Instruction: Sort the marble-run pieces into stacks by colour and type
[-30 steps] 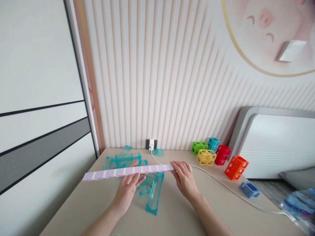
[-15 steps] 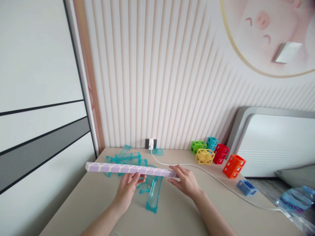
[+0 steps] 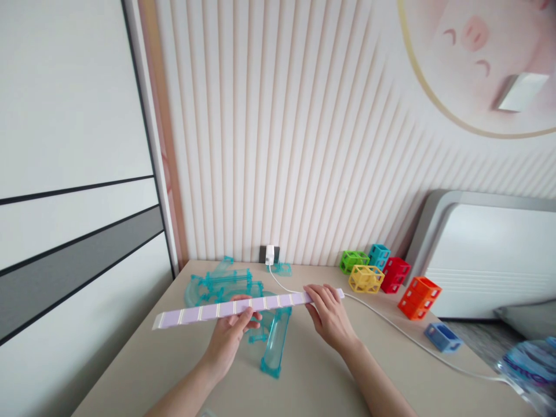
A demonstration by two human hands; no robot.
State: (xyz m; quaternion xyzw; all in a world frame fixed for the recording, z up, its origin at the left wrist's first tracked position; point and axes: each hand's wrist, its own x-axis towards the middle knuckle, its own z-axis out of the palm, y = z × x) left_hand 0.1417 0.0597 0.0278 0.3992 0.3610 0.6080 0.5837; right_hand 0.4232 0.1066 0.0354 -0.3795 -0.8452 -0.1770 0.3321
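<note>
A long, thin lilac bar with white cross lines and a whitish end hangs above the table, its left end lower than its right. My left hand grips it from below near the middle, thumb on the near face and fingers behind. Toward the right end, my right hand is closed over the bar from above. Beneath and behind the bar lie clear teal plastic track pieces, partly covered by it and my left hand. One straight teal piece points toward me.
Open-frame cubes stand at the back right: green, yellow, blue, red and orange. A light blue block lies near the right edge. A white cable crosses the table from a wall charger. A plastic bottle is at far right.
The bar has turned so its left end dropped and its right end rose, showing a different face. My right hand has shifted slightly up along it. Both hands keep hold.
</note>
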